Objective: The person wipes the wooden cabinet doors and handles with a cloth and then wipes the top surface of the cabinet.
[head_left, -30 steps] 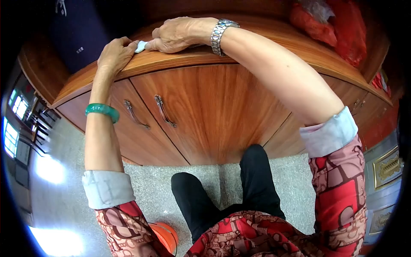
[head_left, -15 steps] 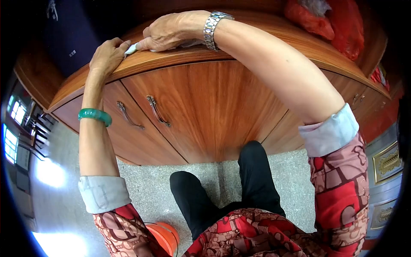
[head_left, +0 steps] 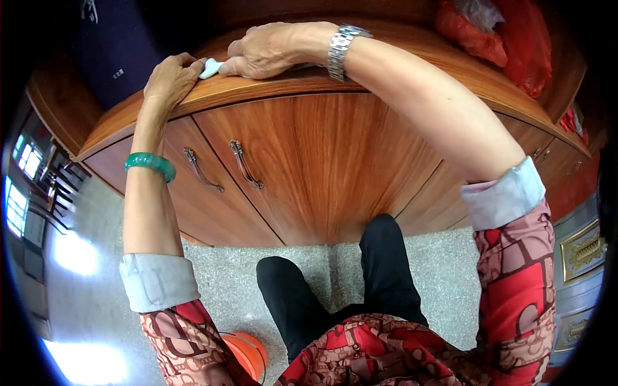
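Note:
A small pale cloth shows between my two hands at the front edge of the wooden cabinet top. My left hand, below a green bangle, has its fingers closed at the cloth's left end. Thumb and fingers of my right hand pinch the cloth's right end; a silver watch is on that wrist. Part of the cloth is hidden beneath the right palm. Both hands rest on the cabinet top.
A dark blue bag or box stands at the back left of the cabinet top. Red plastic bags lie at the right. Metal handles stick out from the doors. An orange bucket is on the floor by my legs.
Both hands and the cloth shifted left in the view, then back to the right, as the whole view also moved. The grip on the cloth looks the same.

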The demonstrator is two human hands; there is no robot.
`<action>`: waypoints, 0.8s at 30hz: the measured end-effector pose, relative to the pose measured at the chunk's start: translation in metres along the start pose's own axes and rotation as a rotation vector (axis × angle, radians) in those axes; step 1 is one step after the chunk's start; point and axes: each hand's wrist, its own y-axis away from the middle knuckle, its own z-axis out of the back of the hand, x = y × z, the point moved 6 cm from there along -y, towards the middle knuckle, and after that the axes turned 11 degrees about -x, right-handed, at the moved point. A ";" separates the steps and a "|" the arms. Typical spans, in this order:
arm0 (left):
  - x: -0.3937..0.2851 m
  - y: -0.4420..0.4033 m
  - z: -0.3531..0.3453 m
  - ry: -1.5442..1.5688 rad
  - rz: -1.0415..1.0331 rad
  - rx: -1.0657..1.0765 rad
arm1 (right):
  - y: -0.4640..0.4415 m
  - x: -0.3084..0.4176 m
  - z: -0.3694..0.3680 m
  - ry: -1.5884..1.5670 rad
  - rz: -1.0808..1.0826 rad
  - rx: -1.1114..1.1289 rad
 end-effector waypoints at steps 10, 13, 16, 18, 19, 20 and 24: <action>-0.007 0.004 0.001 -0.032 -0.008 -0.007 | 0.034 0.008 0.019 -0.082 0.048 0.068; -0.007 0.002 -0.002 -0.032 -0.014 0.002 | 0.024 0.005 0.009 0.003 0.093 0.122; -0.005 0.002 0.000 -0.043 0.001 0.008 | 0.012 0.003 0.012 -0.054 0.111 -0.022; -0.006 0.003 -0.001 -0.048 0.004 0.005 | -0.001 0.003 0.005 0.069 0.029 0.080; -0.005 0.003 0.000 -0.035 0.013 -0.007 | -0.005 -0.001 0.000 0.197 -0.056 0.184; -0.006 0.004 0.001 -0.023 0.021 -0.020 | -0.009 -0.003 0.000 0.181 -0.080 0.221; -0.005 0.003 0.001 -0.029 0.018 -0.004 | -0.007 0.001 0.003 0.099 -0.053 0.163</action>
